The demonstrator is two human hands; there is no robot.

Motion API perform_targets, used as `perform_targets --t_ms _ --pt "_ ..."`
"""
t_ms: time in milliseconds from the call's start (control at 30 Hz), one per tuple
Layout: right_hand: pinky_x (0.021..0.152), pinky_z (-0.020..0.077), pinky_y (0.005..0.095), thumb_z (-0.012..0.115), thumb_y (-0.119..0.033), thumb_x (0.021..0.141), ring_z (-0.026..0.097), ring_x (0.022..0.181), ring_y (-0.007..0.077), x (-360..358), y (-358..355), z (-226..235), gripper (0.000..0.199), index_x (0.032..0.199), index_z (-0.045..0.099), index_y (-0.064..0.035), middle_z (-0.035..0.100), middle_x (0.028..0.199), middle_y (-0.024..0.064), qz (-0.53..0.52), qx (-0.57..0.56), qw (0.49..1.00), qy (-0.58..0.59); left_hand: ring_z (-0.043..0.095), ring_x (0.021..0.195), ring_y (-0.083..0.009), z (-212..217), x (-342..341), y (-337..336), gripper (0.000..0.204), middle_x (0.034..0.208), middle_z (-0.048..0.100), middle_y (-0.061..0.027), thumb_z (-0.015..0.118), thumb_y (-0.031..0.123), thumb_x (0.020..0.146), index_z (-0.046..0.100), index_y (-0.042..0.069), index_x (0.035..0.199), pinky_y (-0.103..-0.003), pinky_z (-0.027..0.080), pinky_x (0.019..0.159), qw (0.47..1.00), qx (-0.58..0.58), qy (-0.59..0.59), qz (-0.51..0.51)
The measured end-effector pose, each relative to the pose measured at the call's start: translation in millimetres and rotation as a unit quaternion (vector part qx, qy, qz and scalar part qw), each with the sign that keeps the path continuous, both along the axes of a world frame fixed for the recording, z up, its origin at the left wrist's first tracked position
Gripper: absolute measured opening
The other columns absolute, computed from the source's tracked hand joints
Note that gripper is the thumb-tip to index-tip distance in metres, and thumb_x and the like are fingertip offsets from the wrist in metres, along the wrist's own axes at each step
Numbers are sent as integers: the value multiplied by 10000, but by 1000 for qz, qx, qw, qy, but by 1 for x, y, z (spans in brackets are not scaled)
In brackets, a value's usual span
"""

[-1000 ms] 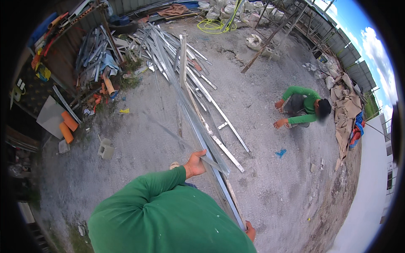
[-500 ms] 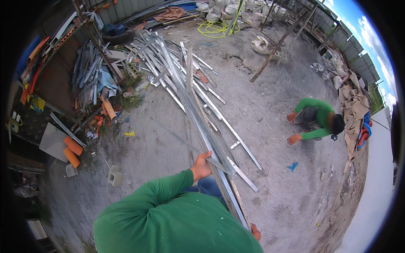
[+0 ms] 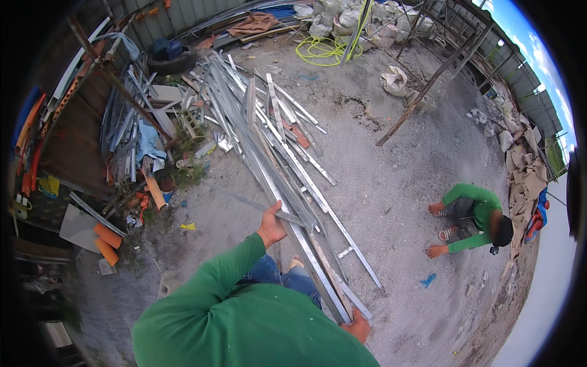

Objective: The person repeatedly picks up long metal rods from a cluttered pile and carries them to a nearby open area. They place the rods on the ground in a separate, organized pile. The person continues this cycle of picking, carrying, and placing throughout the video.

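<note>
Long silvery metal channels (image 3: pixel 269 180) slant across the middle, their far ends over a pile of similar metal lengths (image 3: pixel 229 92). My left hand (image 3: pixel 273 225) grips this bundle from its left side, thumb uppermost. A shorter, blurred metal strip (image 3: pixel 251 203) crosses under that thumb and sticks out to the left. Around the bundle's near end, at the lower edge, my right hand (image 3: pixel 359 325) is closed; its fingers are partly hidden. A dull, brownish length (image 3: pixel 252 104) lies along the bundle.
At the right a co-worker (image 3: pixel 483 211) in green crouches near the ground. A yellow-green hose (image 3: pixel 321 51) lies coiled at the back by white sacks (image 3: pixel 348 24). A wooden pole (image 3: pixel 422 95) leans there. Scrap, orange pipes (image 3: pixel 107 243) and a tyre (image 3: pixel 171 61) stand left.
My left hand and the held channels have shifted left. My right hand has moved further into view at the near end. The head view has turned slightly left.
</note>
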State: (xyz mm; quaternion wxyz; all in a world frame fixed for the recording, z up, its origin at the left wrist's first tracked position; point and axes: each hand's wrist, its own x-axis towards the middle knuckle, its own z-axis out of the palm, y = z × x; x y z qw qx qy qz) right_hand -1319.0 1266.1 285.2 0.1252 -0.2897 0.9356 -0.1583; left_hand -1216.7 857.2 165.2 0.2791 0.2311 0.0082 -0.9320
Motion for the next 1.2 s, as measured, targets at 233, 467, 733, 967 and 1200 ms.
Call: perform_targets --t_ms 233,467,733,967,1200 --pt "783 514 458 674 -154 617 660 847 425 -12 -244 -22 549 1154 627 -48 681 813 239 42 6 994 -105 584 1076 -364 -43 -10 -234 438 1160 625 -153 648 318 869 559 42 1197 -514 405 1026 996 -39 -37 69" --pt "811 513 455 693 -171 615 655 893 432 6 -470 -38 580 1171 604 -30 677 909 267 55 56 984 -158 629 986 -313 -86 -7 -454 359 1052 664 -114 659 353 874 603 82 1102 -481 476 939 982 -43 -104 151" --pt "842 522 366 772 -131 531 667 966 333 -30 -631 -147 758 1240 569 45 670 1055 242 83 98 960 -249 187 1455 -324 -107 41 -510 1009 1580 203 -171 517 726 839 194 69 1533 -454 150 1168 911 -174 -360 -97" --pt "924 498 339 828 -181 468 632 1089 321 -92 -648 -207 910 1302 538 37 640 1172 241 125 189 926 -302 497 1286 -336 -171 218 -365 812 1363 535 -208 559 651 844 520 24 1359 -382 374 1075 670 -351 -521 -396" --pt "1019 420 480 814 -308 661 578 1181 318 -121 -633 -169 710 1298 571 -110 634 1232 157 148 275 950 18 537 1241 -337 -170 414 -175 737 1267 599 -226 625 609 829 635 -37 1181 -417 418 1029 456 -156 -642 -597"
